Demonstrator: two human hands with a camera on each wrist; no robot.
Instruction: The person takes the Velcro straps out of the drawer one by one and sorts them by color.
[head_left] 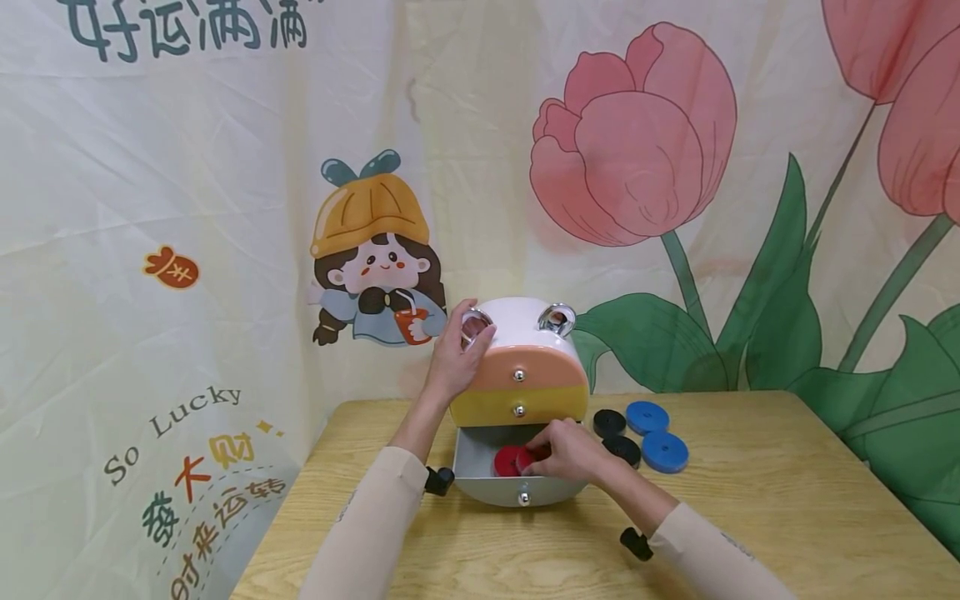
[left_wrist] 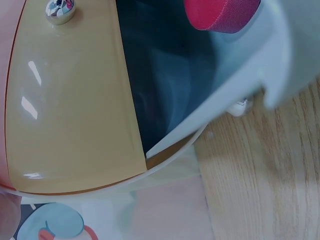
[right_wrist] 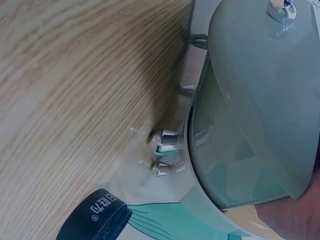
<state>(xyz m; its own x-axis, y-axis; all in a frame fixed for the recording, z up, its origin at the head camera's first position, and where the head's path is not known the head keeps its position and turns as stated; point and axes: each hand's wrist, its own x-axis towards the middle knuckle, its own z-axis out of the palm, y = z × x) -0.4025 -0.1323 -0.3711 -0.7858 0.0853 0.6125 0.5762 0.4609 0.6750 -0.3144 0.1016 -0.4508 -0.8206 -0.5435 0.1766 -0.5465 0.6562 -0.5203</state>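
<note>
A small rounded chest of drawers (head_left: pixel 519 400) stands on the table, orange, yellow and grey in front, with two silver ring ears on its white top. My left hand (head_left: pixel 452 358) holds it at the left ear (head_left: pixel 476 323), thumb and fingers on either side. The grey bottom drawer (head_left: pixel 480 487) is pulled out. Inside it lies a red tape roll (head_left: pixel 507 462), and my right hand (head_left: pixel 570 450) pinches a second red roll (head_left: pixel 527 460) beside it. A textured red roll (left_wrist: pixel 222 15) also shows in the left wrist view. The right fingertips are partly hidden.
Right of the chest lie two blue rolls (head_left: pixel 664 451) and two black rolls (head_left: pixel 609 422) on the wooden table (head_left: pixel 720 533). One black roll (right_wrist: pixel 95 217) with white lettering appears in the right wrist view. A printed cloth (head_left: pixel 480 167) hangs behind the table.
</note>
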